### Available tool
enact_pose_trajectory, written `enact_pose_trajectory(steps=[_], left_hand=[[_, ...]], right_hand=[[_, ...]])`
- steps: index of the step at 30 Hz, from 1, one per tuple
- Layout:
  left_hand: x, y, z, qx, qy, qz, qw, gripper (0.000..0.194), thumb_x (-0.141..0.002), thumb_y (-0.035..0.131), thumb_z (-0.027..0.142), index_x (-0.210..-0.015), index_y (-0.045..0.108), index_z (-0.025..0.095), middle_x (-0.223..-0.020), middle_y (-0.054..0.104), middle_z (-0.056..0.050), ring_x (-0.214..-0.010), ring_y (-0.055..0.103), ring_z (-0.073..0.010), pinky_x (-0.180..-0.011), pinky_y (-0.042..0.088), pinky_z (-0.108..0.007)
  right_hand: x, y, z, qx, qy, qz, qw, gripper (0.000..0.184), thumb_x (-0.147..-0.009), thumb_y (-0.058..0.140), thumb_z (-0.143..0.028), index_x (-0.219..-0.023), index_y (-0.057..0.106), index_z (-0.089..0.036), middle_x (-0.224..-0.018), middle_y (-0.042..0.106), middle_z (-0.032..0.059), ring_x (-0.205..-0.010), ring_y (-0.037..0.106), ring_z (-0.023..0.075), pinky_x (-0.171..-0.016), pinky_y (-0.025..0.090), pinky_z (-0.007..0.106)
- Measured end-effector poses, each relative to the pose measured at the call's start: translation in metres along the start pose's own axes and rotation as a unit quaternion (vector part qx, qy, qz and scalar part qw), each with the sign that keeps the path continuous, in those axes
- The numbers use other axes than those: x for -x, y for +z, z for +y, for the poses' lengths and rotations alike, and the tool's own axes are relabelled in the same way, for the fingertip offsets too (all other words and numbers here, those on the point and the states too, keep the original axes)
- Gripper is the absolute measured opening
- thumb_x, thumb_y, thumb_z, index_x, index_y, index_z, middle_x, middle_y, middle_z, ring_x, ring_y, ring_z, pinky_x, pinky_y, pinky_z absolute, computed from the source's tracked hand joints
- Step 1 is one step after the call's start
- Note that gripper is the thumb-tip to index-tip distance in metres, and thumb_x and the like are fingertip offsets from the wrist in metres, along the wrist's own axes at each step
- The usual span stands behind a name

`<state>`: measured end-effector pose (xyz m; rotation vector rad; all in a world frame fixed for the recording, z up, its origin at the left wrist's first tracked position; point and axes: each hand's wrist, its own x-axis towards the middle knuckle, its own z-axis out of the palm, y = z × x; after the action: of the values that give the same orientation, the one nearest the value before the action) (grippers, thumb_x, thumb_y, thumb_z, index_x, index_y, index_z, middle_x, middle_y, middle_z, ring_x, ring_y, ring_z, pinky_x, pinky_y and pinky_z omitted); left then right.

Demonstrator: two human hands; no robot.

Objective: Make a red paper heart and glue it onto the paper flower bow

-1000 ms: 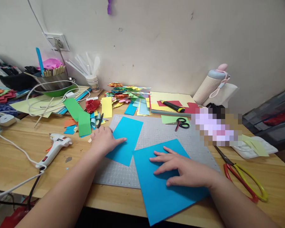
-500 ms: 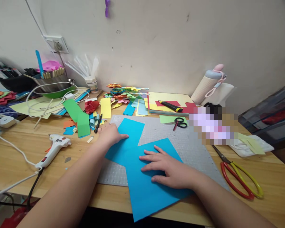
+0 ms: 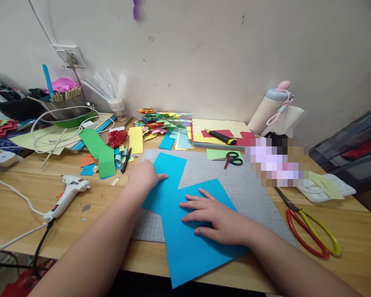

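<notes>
My right hand lies flat, fingers spread, on a large blue paper sheet that hangs over the desk's front edge. My left hand presses, fingers flat, on a smaller blue paper piece. The large sheet overlaps the lower end of the smaller piece. Both papers rest on a grey cutting mat.
A white glue gun with its cable lies left. Black scissors and a yellow utility knife sit behind the mat, red-and-yellow scissors to the right. Coloured paper scraps, green strips, a pen and a bottle crowd the back.
My right hand has slid the large blue sheet leftward until it overlaps the smaller piece. My left hand has stayed on the smaller piece.
</notes>
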<state>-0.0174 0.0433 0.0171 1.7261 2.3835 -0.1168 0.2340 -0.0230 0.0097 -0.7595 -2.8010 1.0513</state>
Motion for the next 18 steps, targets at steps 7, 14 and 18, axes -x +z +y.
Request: enact_pose_trajectory(steps=[7,14,18], left_hand=[[-0.009,-0.001,-0.001,0.012,0.034,-0.011,0.999,0.069,-0.059,0.063,0.07,-0.097,0.067,0.013,-0.115,0.064,-0.023,-0.108,0.057,-0.0395,-0.08,0.047,-0.039],[-0.001,-0.002,0.004,0.103,0.091,-0.031,0.99,0.047,-0.077,0.054,0.053,-0.107,0.062,0.018,-0.109,0.069,-0.01,-0.091,0.066,-0.0228,-0.067,0.047,-0.027],[0.0,-0.01,0.008,0.125,0.148,-0.048,0.98,0.033,-0.077,0.056,0.049,-0.092,0.066,0.022,-0.094,0.072,-0.002,-0.078,0.066,-0.0193,-0.059,0.046,-0.025]], right_hand=[[0.001,0.0,0.0,0.0,-0.002,-0.001,1.0,0.035,-0.09,0.056,-0.033,-0.125,0.057,-0.034,-0.148,0.041,-0.003,-0.142,0.025,0.0234,-0.115,0.005,0.056],[0.001,0.003,0.001,0.008,0.008,0.026,1.0,0.043,-0.089,0.057,-0.035,-0.132,0.052,-0.032,-0.152,0.035,0.002,-0.141,0.027,0.024,-0.116,0.004,0.053],[0.002,0.002,0.0,0.005,0.008,0.025,1.0,0.042,-0.089,0.057,-0.036,-0.131,0.053,-0.032,-0.151,0.035,0.0017,-0.14,0.027,0.0247,-0.116,0.005,0.054]])
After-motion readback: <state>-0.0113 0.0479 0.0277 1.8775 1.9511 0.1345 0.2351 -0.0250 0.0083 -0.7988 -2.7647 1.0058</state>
